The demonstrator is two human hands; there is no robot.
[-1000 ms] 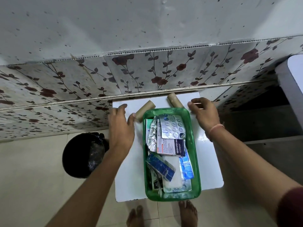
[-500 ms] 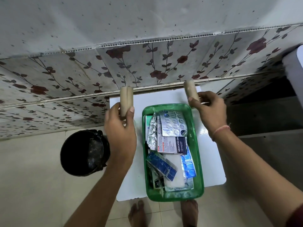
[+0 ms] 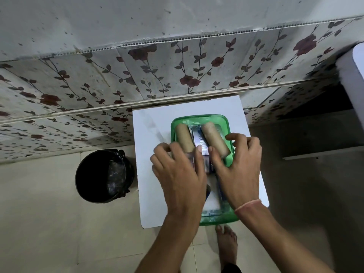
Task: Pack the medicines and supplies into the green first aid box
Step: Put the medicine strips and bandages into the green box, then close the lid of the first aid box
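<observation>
The green first aid box [image 3: 199, 117] stands on a small white table [image 3: 149, 174]. Two tan bandage rolls lie side by side over the far end of the box, on top of the medicine strips and packets [image 3: 199, 141]. My left hand [image 3: 181, 172] grips the near end of the left roll [image 3: 184, 137]. My right hand [image 3: 236, 166] grips the near end of the right roll [image 3: 213, 139]. Both hands cover most of the box's contents; a little white packaging shows at the near end.
A black bin [image 3: 104, 176] with a dark liner stands on the floor just left of the table. A flower-patterned wall [image 3: 177, 75] runs right behind the table. A white ledge [image 3: 352, 79] juts in at the right. My bare foot [image 3: 226, 245] is below the table.
Both hands have carried the two rolls from the table's far edge back toward me and down into the far end of the green box.
</observation>
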